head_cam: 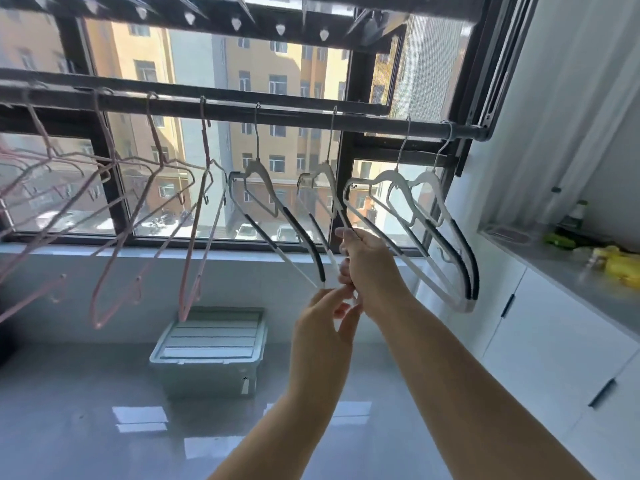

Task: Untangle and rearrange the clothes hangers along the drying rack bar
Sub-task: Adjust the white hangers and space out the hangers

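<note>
A dark drying rack bar [294,116] runs across the window. Several pink wire hangers [152,209] hang along its left part. To the right hang several white hangers with black grip strips, the two rightmost [446,244] close together. My right hand [363,258] grips the lower arm of the second white hanger [323,188]. My left hand [325,323] pinches the bottom tip where the first white hanger [277,216] and the second come together.
A pale green lidded storage box [211,351] stands on the glossy grey floor below the window. White cabinets [540,323] with a grey counter holding a bottle and yellow items line the right side. A second rack with pegs sits overhead.
</note>
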The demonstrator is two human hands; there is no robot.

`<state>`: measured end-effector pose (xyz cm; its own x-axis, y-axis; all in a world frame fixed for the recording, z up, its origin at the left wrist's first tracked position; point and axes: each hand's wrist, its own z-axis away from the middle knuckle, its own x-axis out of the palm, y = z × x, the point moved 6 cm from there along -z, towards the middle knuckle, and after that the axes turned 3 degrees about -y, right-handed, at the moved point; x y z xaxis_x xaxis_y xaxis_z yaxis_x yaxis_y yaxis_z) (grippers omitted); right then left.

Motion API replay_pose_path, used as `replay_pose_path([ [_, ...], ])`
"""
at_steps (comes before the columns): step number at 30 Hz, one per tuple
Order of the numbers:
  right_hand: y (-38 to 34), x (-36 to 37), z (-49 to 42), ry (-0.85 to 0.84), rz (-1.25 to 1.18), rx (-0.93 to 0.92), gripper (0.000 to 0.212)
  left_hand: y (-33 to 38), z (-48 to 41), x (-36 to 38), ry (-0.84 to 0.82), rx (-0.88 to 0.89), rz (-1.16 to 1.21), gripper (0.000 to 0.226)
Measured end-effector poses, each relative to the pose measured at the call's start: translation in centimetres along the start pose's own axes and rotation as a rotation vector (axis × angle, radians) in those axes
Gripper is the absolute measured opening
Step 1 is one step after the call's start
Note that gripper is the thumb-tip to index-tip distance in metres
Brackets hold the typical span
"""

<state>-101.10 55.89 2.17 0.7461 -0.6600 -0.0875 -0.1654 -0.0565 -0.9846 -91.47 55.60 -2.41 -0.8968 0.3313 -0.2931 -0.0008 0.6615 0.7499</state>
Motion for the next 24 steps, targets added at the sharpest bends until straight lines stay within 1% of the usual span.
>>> replay_pose_path([
  [6, 0.1, -1.5, 0.4, 0.019, -0.051, -0.003, 0.022, 0.2, 0.1, 0.7, 0.012, 0.001, 0.092, 0.022],
  [10, 0.3, -2.1, 0.8, 0.047, 0.026, -0.025, 0.022, 0.2, 0.4, 1.3, -0.016, 0.009, 0.083, 0.022],
  [15, 0.3, -2.5, 0.7, 0.044, -0.011, -0.018, 0.022, 0.2, 0.2, 1.9, -0.056, 0.000, 0.088, 0.020],
  [18, 0.3, -2.9, 0.7, 0.046, 0.039, -0.023, 0.023, 0.4, 0.4, 1.9, -0.060, 0.009, 0.118, 0.021],
  [19, 0.2, -3.1, 0.7, 0.047, 0.080, -0.032, 0.024, 0.5, 0.5, 1.6, -0.028, 0.040, 0.122, 0.021],
  [21, -0.3, -3.3, 0.8, 0.054, 0.233, -0.050, 0.025, 1.1, 0.9, 0.2, 0.096, 0.149, 0.123, 0.018],
  [22, -0.7, -3.5, 0.9, 0.060, 0.370, -0.066, 0.029, 1.3, 1.1, -0.7, 0.160, 0.193, 0.128, 0.016],
  [24, -1.3, -3.8, 1.3, 0.122, 0.771, -0.112, 0.051, 1.5, 1.0, -2.3, 0.262, 0.221, 0.116, 0.018],
])
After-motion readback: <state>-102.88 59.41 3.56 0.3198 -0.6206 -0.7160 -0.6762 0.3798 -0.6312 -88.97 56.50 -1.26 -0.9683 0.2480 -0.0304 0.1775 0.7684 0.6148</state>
